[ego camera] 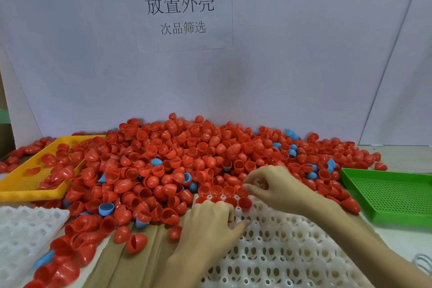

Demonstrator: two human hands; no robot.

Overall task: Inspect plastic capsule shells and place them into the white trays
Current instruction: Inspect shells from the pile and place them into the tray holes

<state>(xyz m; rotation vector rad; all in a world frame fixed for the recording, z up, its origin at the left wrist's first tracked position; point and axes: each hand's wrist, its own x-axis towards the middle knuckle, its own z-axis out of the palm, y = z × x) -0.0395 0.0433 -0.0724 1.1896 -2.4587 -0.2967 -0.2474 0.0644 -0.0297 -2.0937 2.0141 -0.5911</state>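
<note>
Heaping red capsule shells (177,159), few blue.

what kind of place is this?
Likely a factory sorting or assembly bench: a big heap of red shells, a white tray being filled by hand, yellow and green bins, and a printed sign on the wall.

- A pale white backdrop board (304,65) is stood behind the table.
- A paper sign (184,7) with printed black characters is fixed to it.
- Soft, even light is cast throughout.
</note>
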